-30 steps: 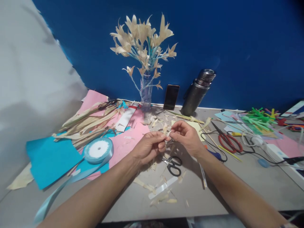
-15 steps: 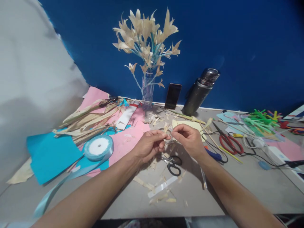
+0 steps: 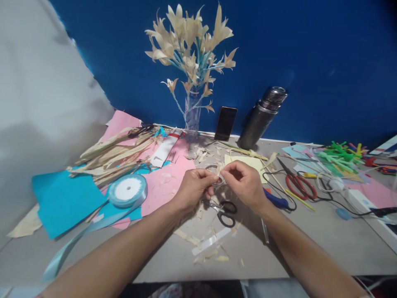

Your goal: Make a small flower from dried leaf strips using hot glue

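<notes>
My left hand [image 3: 198, 184] and my right hand [image 3: 243, 182] meet over the middle of the table, thumbs and forefingers pinched close together. Between the fingertips shows a small pale piece of dried corn husk [image 3: 219, 169], mostly hidden by the fingers. Just beneath the hands lie small black-handled scissors [image 3: 227, 214] among husk scraps [image 3: 214, 256]. Behind them a clear vase [image 3: 192, 116] holds husk flowers [image 3: 192, 33] on light-blue stems.
A roll of light-blue ribbon [image 3: 127, 190], blue paper [image 3: 66, 203] and dried husks [image 3: 114, 157] lie left. A phone [image 3: 226, 123] and a flask [image 3: 262, 118] stand at the back. Red-handled scissors [image 3: 300, 185], a blue cutter [image 3: 275, 199] and a power strip [image 3: 367, 207] lie right.
My fingertips have drawn nearer together around the husk piece, my right hand shifting slightly left. The view has tilted a little; the things on the table stay put.
</notes>
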`<state>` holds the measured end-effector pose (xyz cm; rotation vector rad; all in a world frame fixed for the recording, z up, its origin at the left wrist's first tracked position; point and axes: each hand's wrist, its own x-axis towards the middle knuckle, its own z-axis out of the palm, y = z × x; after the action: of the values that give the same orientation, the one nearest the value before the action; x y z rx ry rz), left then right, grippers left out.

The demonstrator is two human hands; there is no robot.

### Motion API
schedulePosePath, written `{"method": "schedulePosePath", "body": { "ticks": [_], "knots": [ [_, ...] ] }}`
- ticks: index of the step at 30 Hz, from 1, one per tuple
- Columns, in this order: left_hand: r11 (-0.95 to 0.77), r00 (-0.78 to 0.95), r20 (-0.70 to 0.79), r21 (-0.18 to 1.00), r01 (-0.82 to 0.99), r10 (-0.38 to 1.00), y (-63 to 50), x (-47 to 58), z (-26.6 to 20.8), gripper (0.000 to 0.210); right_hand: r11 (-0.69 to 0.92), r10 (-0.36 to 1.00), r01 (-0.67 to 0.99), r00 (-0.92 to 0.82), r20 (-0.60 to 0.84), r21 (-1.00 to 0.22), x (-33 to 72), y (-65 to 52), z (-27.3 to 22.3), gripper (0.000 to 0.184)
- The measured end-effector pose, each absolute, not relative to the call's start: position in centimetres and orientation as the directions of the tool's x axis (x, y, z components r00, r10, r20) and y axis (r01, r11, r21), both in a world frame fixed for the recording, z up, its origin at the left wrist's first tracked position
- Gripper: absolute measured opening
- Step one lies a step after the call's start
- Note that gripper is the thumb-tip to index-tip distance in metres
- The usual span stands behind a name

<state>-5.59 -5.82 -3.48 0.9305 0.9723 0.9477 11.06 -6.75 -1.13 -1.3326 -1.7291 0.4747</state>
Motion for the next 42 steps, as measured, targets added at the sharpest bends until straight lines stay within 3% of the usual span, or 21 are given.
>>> {"method": "schedulePosePath", "body": {
  "ticks": [6, 26, 30, 36, 42],
  "knots": [
    [0.287, 0.268, -0.232, 0.939, -0.188, 0.935, -5.9, -5.5, -3.2, 0.021, 0.452, 0.845, 0.655, -0.098, 0.525, -0.605, 11.1, -6.8, -1.6, 0.01],
    [0.258, 0.244, -0.217, 0.955, -0.149, 0.945, -6.2, -5.2, -3.1, 0.021, 0.489, 0.753, 0.76, -0.12, 0.647, -0.428, 10.6, -7.2, -2.0, 0.012],
    [0.256, 0.237, -0.215, 0.953, -0.161, 0.947, -6.2, -5.3, -3.2, 0.02, 0.484, 0.759, 0.752, -0.107, 0.642, -0.447, 10.6, -7.1, -2.1, 0.012],
    [0.232, 0.226, -0.18, 0.945, -0.229, 0.957, -5.9, -5.5, -3.3, 0.025, 0.46, 0.768, 0.665, 0.035, 0.639, -0.589, 10.9, -7.4, -2.0, 0.006],
    [0.223, 0.238, -0.157, 0.933, -0.283, 0.958, -6.4, -5.6, -2.7, 0.026, 0.561, 0.7, 0.624, -0.005, 0.715, -0.544, 11.1, -8.3, -1.9, 0.012]
  ]
}}
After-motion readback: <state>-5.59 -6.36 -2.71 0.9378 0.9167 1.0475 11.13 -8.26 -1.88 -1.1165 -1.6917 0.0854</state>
